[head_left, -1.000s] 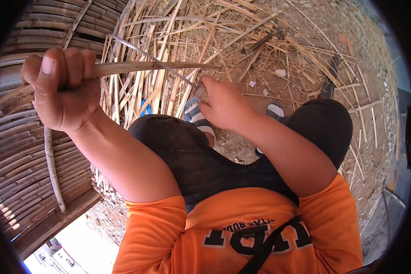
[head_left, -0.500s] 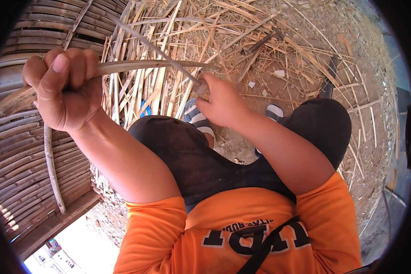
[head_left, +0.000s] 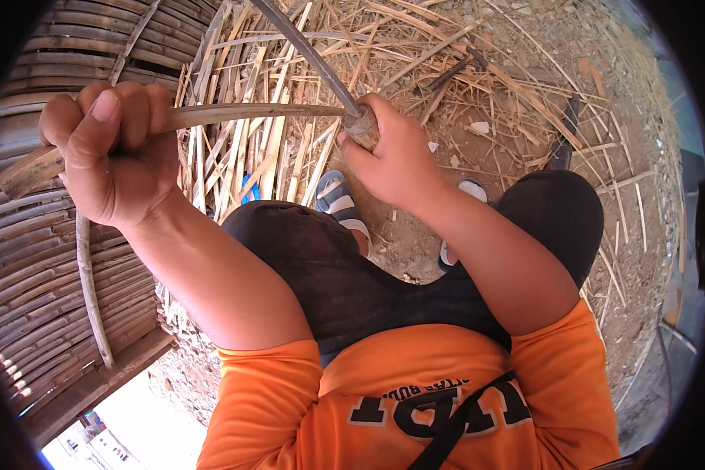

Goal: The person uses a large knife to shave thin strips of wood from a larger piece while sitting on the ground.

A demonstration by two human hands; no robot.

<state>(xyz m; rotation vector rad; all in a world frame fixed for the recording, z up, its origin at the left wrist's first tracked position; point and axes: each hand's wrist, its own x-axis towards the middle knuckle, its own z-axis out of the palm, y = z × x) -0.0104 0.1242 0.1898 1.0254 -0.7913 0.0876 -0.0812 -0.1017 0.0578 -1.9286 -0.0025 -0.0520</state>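
Note:
My left hand [head_left: 117,164], raised at the left, is closed around a curved strip of split bamboo [head_left: 251,111]. One thick end pokes out on the left of the fist, and the thinner length runs right toward my other hand. In my right hand [head_left: 399,157] is a round wooden handle with a long, narrow grey blade [head_left: 301,48], which looks like a long knife seen nearly edge-on. The blade points up and away to the left. At its base it crosses close to the strip's thin end; whether they touch I cannot tell.
Loose bamboo strips and shavings [head_left: 282,149] litter the dirt ground ahead. A slatted bamboo wall or rack [head_left: 39,243] stands close on my left. Below my hands are my bent knees [head_left: 290,258] and sandalled feet [head_left: 341,204]. A blue scrap [head_left: 250,188] lies among the strips.
My right hand has shifted slightly right, and the blade has swung to a steeper angle with its far part now further right. The left hand and bamboo strip stay nearly still.

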